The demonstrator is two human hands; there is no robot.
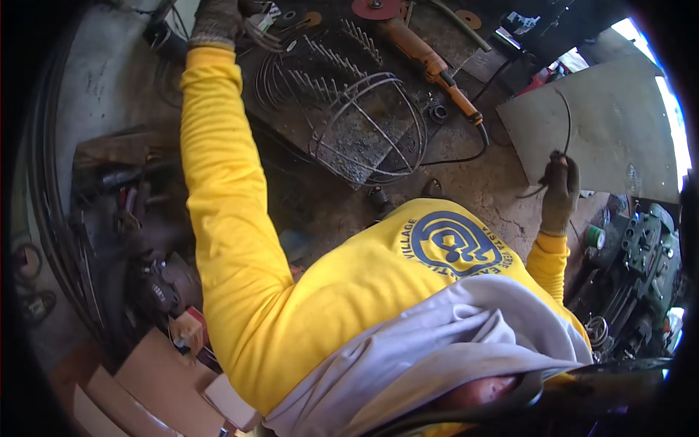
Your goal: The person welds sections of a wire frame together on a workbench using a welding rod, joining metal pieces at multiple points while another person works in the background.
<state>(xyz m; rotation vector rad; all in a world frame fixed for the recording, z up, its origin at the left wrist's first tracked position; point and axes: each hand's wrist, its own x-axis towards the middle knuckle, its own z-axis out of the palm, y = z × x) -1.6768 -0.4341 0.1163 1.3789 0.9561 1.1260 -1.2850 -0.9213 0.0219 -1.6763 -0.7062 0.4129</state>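
The rod (569, 121) looks dull metal, the sleeve (224, 167) matt cloth, the carton (162, 375) cardboard

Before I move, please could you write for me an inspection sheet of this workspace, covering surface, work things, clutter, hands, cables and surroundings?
Surface: dark table, strewn with grit.
Work things: round wire frame over the table's near corner; metal pins in rows beyond it; orange grinder to their right, red disc fitted.
Clutter: bent wires left of the pins; cardboard at lower left.
Hands: right hand, gloved, grips a thin curved rod; left hand, gloved, is near the bent wires, its grip unclear.
Cables: black cord curves from the grinder's rear end.
Surroundings: grey sheet and a machine at right.
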